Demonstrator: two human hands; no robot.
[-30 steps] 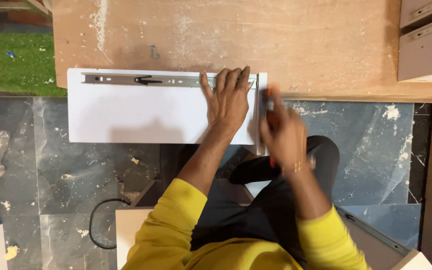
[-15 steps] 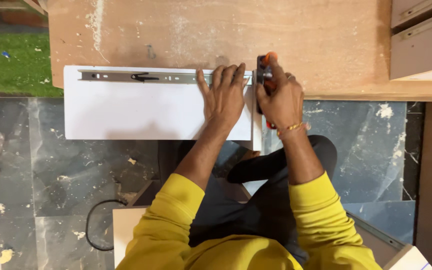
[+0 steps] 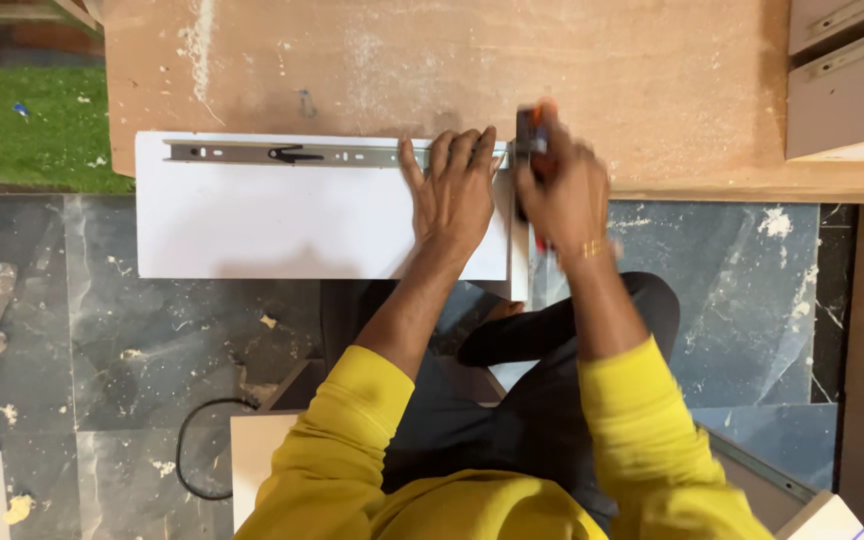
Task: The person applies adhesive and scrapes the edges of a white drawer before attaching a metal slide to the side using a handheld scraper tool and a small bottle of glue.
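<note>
View: seen from above, looking down at a person in yellow sleeves who sits at the edge of a wooden desk (image 3: pixel 652 90).

Desk: brown plywood, dusty with pale smears, filling the top of the picture; its front edge runs just above the person's wrists.

White panel: a long white board (image 3: pixel 282 215) lies flat, its far edge on the desk and most of it overhanging the floor toward the person.

Metal rail: a grey drawer slide (image 3: pixel 292 153) lies along the far edge of the white panel, running from near its left end to the hands.

Left hand: the left hand (image 3: pixel 455 195) lies flat, palm down, on the right part of the white panel, fingers spread, fingertips on the rail's right end. Its grip is open, pressing rather than grasping.

Right hand: the right hand (image 3: pixel 567 195) sits just beside the left, at the panel's right end, blurred. Its grip is closed around a tool; a thin bracelet shows at the wrist.

Tool: a dark tool with an orange part (image 3: pixel 530 130), likely a screwdriver, sticks out above the right fist, close to the end of the rail. Blur hides where its tip is.

Side piece: a narrow white board (image 3: pixel 519 262) stands at the panel's right end, below the right hand.

Floor: dark marbled tiles (image 3: pixel 82 330) with pale specks; a black cable (image 3: pixel 192 440) loops at lower left.

Surroundings: green turf (image 3: pixel 22 130) at upper left; grey drawer parts (image 3: pixel 852 80) at upper right.
</note>
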